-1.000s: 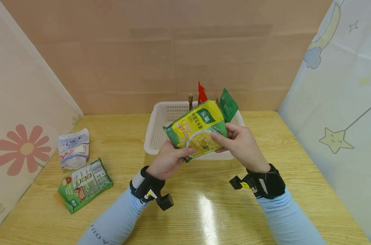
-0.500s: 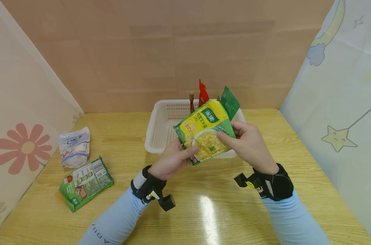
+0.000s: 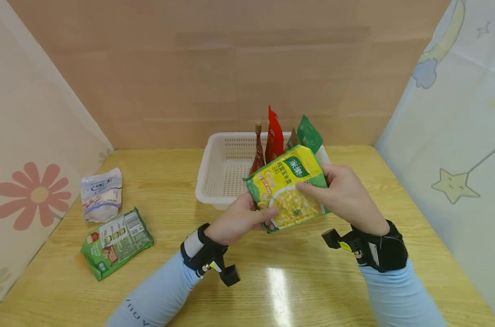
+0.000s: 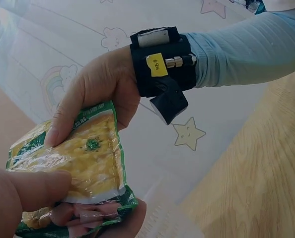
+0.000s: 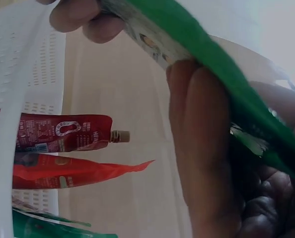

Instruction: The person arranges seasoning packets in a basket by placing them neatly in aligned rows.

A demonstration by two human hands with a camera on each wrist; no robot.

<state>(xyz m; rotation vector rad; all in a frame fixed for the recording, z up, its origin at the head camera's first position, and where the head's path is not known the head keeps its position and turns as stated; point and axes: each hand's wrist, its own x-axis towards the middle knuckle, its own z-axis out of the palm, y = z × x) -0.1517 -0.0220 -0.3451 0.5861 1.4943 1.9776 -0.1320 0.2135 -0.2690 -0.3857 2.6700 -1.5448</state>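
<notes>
At nine o'clock a white pouch, at eight a green packet, seemingly left to do. My left hand pinches the yellow packet; at eleven, the basket holds a spouted pouch and red packet, apparently done. My right hand pinches the yellow packet's three-o'clock end.

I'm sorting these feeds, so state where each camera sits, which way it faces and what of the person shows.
Head: worn on the head, facing forward and down at the yellow packet and basket; left hand, right hand and blue sleeves show.
Left wrist: on that wrist, facing across the packet's front; left thumb, right hand and right sleeve show.
Right wrist: on that wrist, facing past the packet's back to the basket, seen sideways; fingers show close up.
Head and left wrist share the packet's front.
</notes>
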